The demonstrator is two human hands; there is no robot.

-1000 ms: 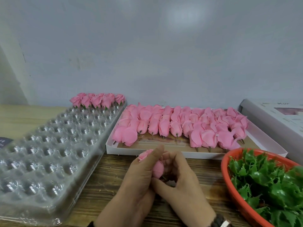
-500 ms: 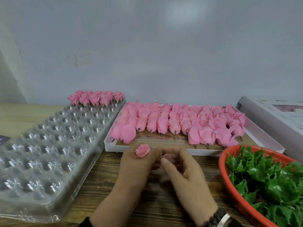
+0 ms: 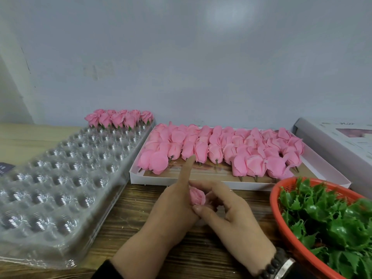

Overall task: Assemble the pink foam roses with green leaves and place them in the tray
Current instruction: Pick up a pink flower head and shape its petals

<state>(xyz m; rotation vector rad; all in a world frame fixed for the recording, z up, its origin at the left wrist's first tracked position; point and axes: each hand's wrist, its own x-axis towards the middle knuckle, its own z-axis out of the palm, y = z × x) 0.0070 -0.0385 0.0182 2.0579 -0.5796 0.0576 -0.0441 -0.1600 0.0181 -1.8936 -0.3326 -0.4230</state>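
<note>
Your left hand (image 3: 173, 208) and right hand (image 3: 227, 214) met over the dark wooden plank table (image 3: 128, 224), both closed around one small pink foam rose head (image 3: 196, 196). Left index finger stuck straight out, pointing away from you; the rest of that hand curled against the rose. Right thumb pressed at the rose's base, right fingers bent loosely behind it. Whether a leaf was already on that rose, cannot tell. A dark beaded bracelet and metal watch (image 3: 279, 266) sat on your right wrist.

Right of the rose: round orange plastic basket (image 3: 281, 224) piled with glossy green plastic leaves (image 3: 326, 220). Left of the rose: clear plastic dimpled tray (image 3: 60, 178), most cups unfilled. Just beyond the rose: shallow white cardboard box (image 3: 161, 181) packed with loose pink foam rose heads on short stems (image 3: 221, 150), lying on their sides. At the clear tray's far end, farthest left of the rose, a row of finished pink roses with green bases (image 3: 118, 118) stood upright. Far right of the rose, a flat white printed box (image 3: 332, 141) leaned near the grey wall (image 3: 181, 57).
</note>
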